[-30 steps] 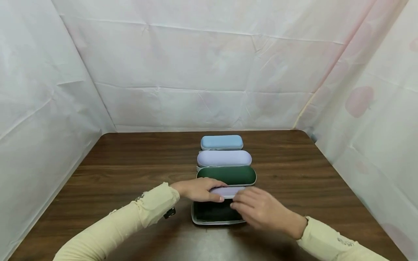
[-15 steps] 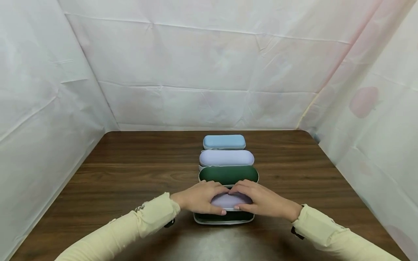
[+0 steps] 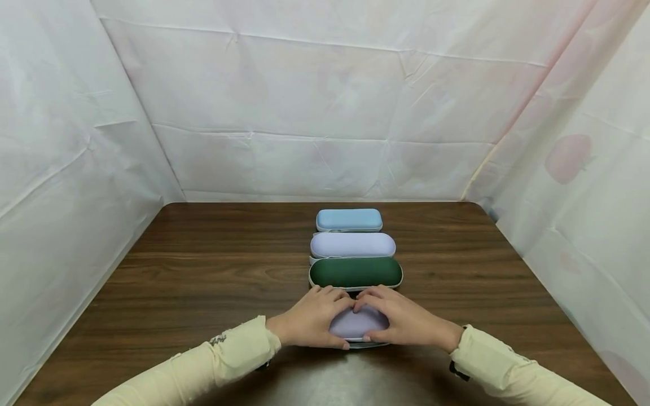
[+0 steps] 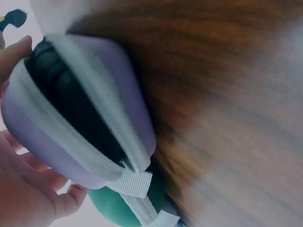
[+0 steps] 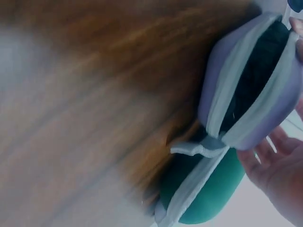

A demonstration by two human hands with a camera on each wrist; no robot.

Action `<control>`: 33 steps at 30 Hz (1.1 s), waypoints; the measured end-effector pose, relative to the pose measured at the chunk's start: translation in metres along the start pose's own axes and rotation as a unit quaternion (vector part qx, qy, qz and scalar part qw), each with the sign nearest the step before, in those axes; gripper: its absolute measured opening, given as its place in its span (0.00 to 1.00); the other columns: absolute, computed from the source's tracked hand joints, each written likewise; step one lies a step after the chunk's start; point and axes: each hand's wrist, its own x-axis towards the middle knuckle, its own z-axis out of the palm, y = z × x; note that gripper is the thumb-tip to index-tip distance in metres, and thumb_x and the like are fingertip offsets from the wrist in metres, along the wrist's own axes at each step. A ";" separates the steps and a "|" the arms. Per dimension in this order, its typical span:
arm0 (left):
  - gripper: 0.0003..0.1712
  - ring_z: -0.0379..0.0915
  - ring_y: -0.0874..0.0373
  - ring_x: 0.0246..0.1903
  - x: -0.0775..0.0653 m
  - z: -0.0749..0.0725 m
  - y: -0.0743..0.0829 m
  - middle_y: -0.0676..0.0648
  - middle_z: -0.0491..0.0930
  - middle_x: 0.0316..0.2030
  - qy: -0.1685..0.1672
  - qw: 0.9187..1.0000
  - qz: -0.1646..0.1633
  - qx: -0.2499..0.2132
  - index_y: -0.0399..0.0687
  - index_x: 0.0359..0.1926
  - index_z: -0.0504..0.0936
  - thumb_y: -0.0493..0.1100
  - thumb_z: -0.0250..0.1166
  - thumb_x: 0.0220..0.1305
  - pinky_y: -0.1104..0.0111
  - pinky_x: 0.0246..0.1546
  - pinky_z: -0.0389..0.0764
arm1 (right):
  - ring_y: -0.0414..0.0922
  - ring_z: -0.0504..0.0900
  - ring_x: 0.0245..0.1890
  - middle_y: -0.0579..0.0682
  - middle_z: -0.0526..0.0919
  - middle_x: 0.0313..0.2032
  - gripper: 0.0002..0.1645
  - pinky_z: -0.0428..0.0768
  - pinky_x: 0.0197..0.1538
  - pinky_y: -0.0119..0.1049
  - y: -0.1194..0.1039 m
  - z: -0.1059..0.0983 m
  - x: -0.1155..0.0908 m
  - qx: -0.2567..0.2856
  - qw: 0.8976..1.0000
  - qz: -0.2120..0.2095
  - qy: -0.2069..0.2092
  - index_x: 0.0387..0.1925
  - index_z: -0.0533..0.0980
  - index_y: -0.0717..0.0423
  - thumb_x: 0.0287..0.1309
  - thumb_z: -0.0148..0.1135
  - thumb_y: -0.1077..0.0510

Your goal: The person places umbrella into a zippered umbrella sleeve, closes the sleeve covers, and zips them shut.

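A purple zippered glasses case (image 3: 358, 326) lies nearest me in a row of cases, its lid only slightly raised. My left hand (image 3: 316, 320) grips the lid's left part, thumb at the front rim and fingers over the far side. On the right part, my right hand (image 3: 407, 320) holds the lid the same way, and the fingertips of both hands nearly meet. In the left wrist view, a gap with a dark lining shows between the grey zipper edges of the case (image 4: 57, 152). The right wrist view shows this gap at the case's other end (image 5: 279, 116).
Behind the purple case lies a closed green case (image 3: 355, 272). Beyond it are a lavender case (image 3: 352, 245) and a light blue case (image 3: 349, 219). All rest on a dark wooden table (image 3: 228, 254), with pale sheets (image 3: 315, 101) hanging around it.
The lid of the purple case has swung down toward me, covering most of the dark interior. My right hand first moved onto the lid beside the left; both then came down with it.
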 end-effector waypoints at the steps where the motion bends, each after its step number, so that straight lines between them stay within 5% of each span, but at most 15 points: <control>1: 0.39 0.67 0.58 0.52 -0.001 0.002 0.001 0.52 0.72 0.53 0.002 1.000 0.002 0.005 0.52 0.59 0.73 0.65 0.70 0.50 0.64 0.47 0.67 | 0.39 0.71 0.51 0.40 0.73 0.51 0.26 0.73 0.50 0.41 0.000 0.002 0.000 -0.001 1.000 0.001 0.003 0.47 0.73 0.45 0.48 0.74 0.45; 5: 0.38 0.66 0.55 0.56 -0.005 0.005 0.001 0.52 0.72 0.53 0.008 1.000 0.018 0.013 0.50 0.59 0.72 0.65 0.68 0.53 0.60 0.51 0.67 | 0.39 0.69 0.50 0.39 0.72 0.48 0.29 0.72 0.50 0.44 -0.002 0.007 0.000 0.001 1.000 0.006 0.016 0.45 0.73 0.44 0.41 0.78 0.46; 11: 0.18 0.68 0.60 0.54 -0.012 -0.007 -0.018 0.53 0.76 0.54 -0.023 0.995 -0.017 -0.092 0.47 0.58 0.75 0.44 0.56 0.70 0.60 0.54 0.68 | 0.39 0.69 0.49 0.41 0.72 0.48 0.39 0.70 0.50 0.45 -0.003 0.012 0.002 -0.026 1.000 0.003 0.017 0.51 0.75 0.45 0.32 0.81 0.44; 17: 0.25 0.69 0.59 0.49 -0.017 -0.012 -0.041 0.52 0.78 0.51 -0.055 0.993 0.000 -0.102 0.44 0.56 0.79 0.23 0.52 0.61 0.69 0.52 0.70 | 0.40 0.69 0.46 0.42 0.72 0.48 0.42 0.70 0.48 0.43 -0.003 0.009 0.002 -0.047 0.999 -0.003 0.008 0.53 0.76 0.46 0.29 0.82 0.44; 22: 0.25 0.71 0.61 0.43 -0.014 -0.013 -0.049 0.56 0.80 0.45 -0.061 0.996 0.035 -0.057 0.48 0.51 0.82 0.22 0.57 0.58 0.73 0.46 0.72 | 0.39 0.69 0.47 0.41 0.72 0.48 0.42 0.70 0.48 0.42 0.000 0.005 0.003 -0.043 0.999 -0.012 -0.010 0.53 0.76 0.45 0.30 0.82 0.45; 27: 0.13 0.72 0.63 0.35 -0.009 -0.016 -0.051 0.58 0.79 0.32 -0.067 0.997 0.047 0.013 0.51 0.37 0.86 0.28 0.63 0.58 0.73 0.36 0.74 | 0.38 0.69 0.48 0.41 0.72 0.49 0.42 0.69 0.48 0.42 0.003 0.003 0.005 -0.040 0.999 -0.028 -0.017 0.54 0.76 0.44 0.30 0.82 0.45; 33: 0.08 0.70 0.64 0.29 -0.010 -0.017 -0.056 0.60 0.78 0.25 -0.044 0.994 0.058 0.077 0.54 0.26 0.84 0.37 0.67 0.59 0.73 0.29 0.72 | 0.37 0.68 0.47 0.40 0.71 0.49 0.42 0.70 0.48 0.40 0.004 0.001 0.005 -0.044 0.998 -0.027 -0.028 0.55 0.75 0.42 0.32 0.81 0.44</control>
